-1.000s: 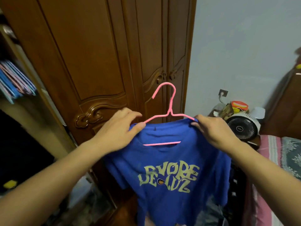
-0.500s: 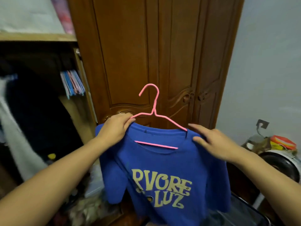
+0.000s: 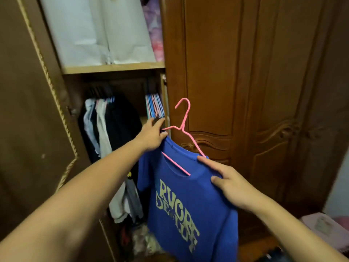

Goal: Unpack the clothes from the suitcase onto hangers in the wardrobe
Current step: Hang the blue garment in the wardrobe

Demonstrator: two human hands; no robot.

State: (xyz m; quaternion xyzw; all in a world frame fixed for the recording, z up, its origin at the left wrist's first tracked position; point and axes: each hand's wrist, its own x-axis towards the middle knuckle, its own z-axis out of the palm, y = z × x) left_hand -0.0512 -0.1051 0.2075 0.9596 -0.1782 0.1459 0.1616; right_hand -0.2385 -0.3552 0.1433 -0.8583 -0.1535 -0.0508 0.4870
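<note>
A blue T-shirt (image 3: 190,201) with yellow lettering hangs on a pink wire hanger (image 3: 184,121), tilted with its left end higher. My left hand (image 3: 152,135) grips the shirt's left shoulder and the hanger end, right at the edge of the open wardrobe section. My right hand (image 3: 232,184) pinches the shirt's right shoulder over the hanger. The hook points up in front of the shut wooden door (image 3: 207,82). Inside the wardrobe, dark and white clothes (image 3: 105,129) hang from a rail. The suitcase is not in view.
A bunch of spare blue and pink hangers (image 3: 154,107) hangs at the rail's right end. A shelf (image 3: 113,68) above holds white and pink bundles. The open wardrobe door (image 3: 28,110) stands at the left. A bed corner (image 3: 328,231) shows at the lower right.
The view has swung left to the open wardrobe. Both hands carried the shirt on its hanger left toward the opening, and the hanger tilted with its left end up.
</note>
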